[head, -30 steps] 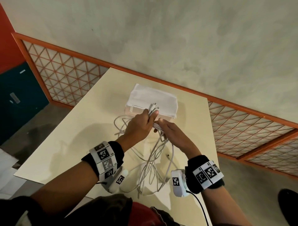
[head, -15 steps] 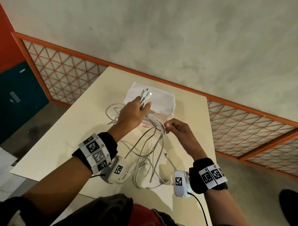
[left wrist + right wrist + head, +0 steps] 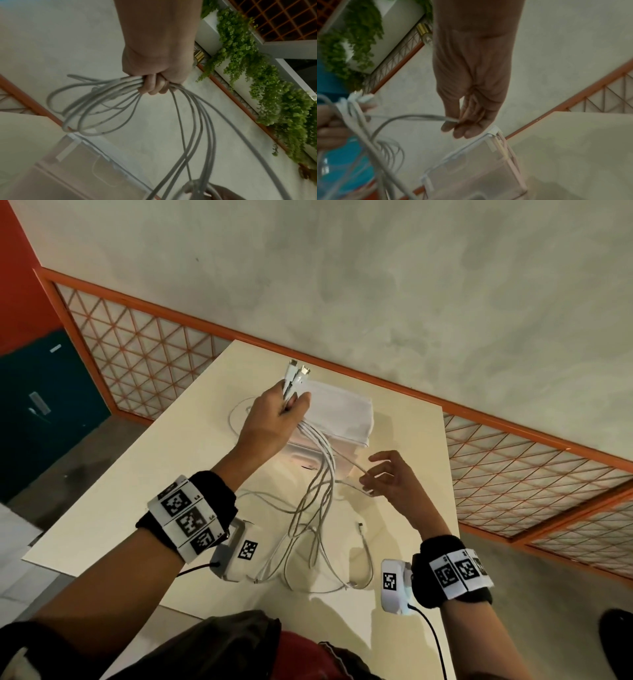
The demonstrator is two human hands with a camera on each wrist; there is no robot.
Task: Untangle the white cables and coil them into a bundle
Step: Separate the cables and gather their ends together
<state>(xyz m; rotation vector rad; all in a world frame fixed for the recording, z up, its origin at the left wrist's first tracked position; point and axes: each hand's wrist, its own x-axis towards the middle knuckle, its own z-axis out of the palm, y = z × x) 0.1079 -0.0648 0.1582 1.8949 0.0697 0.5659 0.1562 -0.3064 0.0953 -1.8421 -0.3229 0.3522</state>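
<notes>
Both hands hold white cables (image 3: 315, 484)

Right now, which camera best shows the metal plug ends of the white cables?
The head view: the plug ends stick up clear above the left hand. The left wrist view shows only cables under the fingers; the right wrist view blurs them.

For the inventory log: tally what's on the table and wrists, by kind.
Cable tangle: 1 (separate cables cannot be counted)
Clear box: 1
White cloth: 1
Wrist cameras: 2
Marker bands: 2
Total: 7
</notes>
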